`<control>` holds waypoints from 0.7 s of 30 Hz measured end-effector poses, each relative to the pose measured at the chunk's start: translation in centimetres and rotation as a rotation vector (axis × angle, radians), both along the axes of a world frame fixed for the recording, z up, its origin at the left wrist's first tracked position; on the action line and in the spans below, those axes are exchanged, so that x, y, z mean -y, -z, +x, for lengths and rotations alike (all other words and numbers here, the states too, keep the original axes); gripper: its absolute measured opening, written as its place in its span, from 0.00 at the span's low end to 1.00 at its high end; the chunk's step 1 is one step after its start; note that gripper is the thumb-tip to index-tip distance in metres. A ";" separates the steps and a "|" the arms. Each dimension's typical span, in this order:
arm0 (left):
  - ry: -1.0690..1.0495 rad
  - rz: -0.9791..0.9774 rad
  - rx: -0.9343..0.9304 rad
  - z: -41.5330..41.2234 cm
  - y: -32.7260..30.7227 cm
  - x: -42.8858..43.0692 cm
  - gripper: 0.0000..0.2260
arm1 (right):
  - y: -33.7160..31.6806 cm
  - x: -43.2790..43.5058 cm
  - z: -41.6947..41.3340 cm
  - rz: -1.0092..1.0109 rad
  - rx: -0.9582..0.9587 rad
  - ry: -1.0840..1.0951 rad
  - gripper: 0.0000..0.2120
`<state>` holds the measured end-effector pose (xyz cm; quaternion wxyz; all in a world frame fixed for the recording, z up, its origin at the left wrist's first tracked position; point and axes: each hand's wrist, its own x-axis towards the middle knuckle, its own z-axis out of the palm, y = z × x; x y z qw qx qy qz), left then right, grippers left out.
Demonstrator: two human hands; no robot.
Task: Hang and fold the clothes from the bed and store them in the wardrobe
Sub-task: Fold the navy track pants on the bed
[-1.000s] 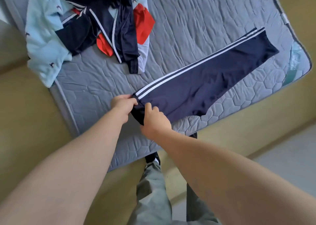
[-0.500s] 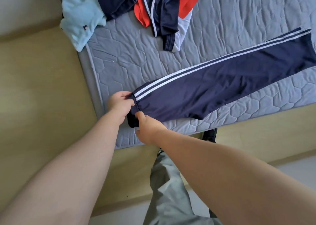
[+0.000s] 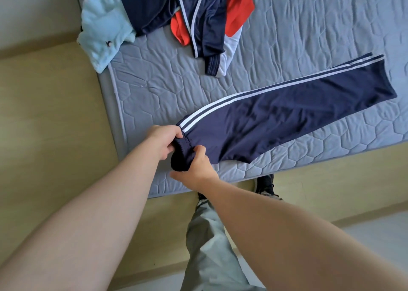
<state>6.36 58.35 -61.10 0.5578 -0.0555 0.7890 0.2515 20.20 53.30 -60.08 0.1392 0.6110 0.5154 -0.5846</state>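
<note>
Gripping the bunched waistband of the white-striped navy track trousers [image 3: 287,118], the left hand [image 3: 164,141] and right hand [image 3: 198,167] both clench cloth near the front edge of the grey quilted mattress [image 3: 309,36]. A hard tug could drag the slick legs (lying flat across the mattress) askew, spoiling the fold. A navy, red and pale-blue clothes heap [image 3: 198,14] sits at the mattress's far corner; a pale wooden frame [image 3: 55,114] borders the mattress.

— What can't you make out?
— Most fingers of the left hand [image 3: 161,141] and right hand [image 3: 198,167] are tucked out of sight in the bunched waistband of the navy track pants [image 3: 287,118].
— And the pile?
— The top edge cuts off the jacket [image 3: 205,25] and the pale blue shirt [image 3: 103,25], and the shirt's prints are too small to read. The bed [image 3: 309,36] runs off the top and right.
</note>
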 end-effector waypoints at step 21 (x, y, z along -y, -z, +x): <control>1.604 0.341 -0.368 31.1 -2.7 -25.0 0.19 | 1.5 -19.4 31.6 0.240 -0.041 0.665 0.13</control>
